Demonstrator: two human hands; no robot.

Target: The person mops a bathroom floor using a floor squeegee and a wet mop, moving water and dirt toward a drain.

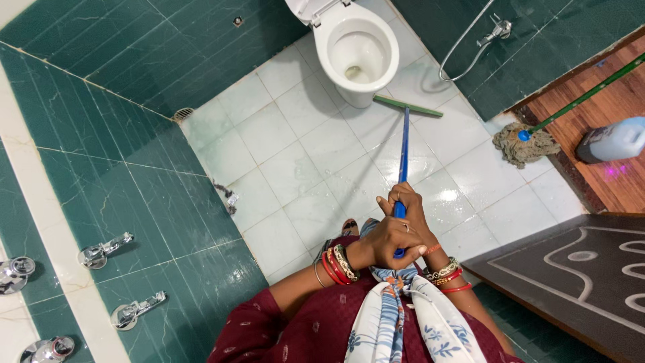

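A floor wiper with a blue pole (404, 151) and a green blade (408, 106) rests on the wet white tiled floor (302, 168), its blade right in front of the white toilet (356, 47). Both hands grip the near end of the pole. My left hand (386, 240) wraps the pole lower down, with bangles on the wrist. My right hand (411, 210) closes on the pole just above it, fingers overlapping the left hand.
Green tiled walls surround the floor, with chrome taps (104, 250) on the left wall and a spray hose (494, 30) at top right. A string mop (524, 142) lies by the wooden doorway, next to a plastic jug (615, 140). A dark mat (584, 269) lies at right. A floor drain (183, 113) sits in the far corner.
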